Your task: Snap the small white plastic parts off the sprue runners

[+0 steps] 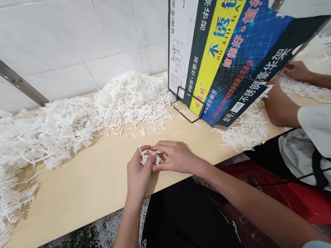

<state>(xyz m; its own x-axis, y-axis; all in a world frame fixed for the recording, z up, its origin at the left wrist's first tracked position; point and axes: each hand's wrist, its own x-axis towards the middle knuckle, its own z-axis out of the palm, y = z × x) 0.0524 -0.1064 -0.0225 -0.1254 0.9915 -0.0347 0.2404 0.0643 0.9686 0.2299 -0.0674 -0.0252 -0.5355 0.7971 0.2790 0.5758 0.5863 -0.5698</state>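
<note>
My left hand (138, 171) and my right hand (175, 155) meet over the front of the table, fingertips close together. Between them is a small bunch of white plastic pieces (144, 160), thin and branched. The fingers of my left hand are closed around part of the bunch. My right thumb and fingers pinch at its right side, where more white bits show. Just beyond the hands, a heap of short, loose white pieces (136, 99) lies against the wall. To the left spreads a larger tangled pile of branched white plastic strips (56, 134).
A printed cardboard sheet (219, 47) stands upright at the right, by a black wire frame (186, 105). Beyond it sits another person (327, 126), a hand among white pieces. Metal brackets (6, 70) hold the wooden table (76, 181). A red stool (295, 199) is below.
</note>
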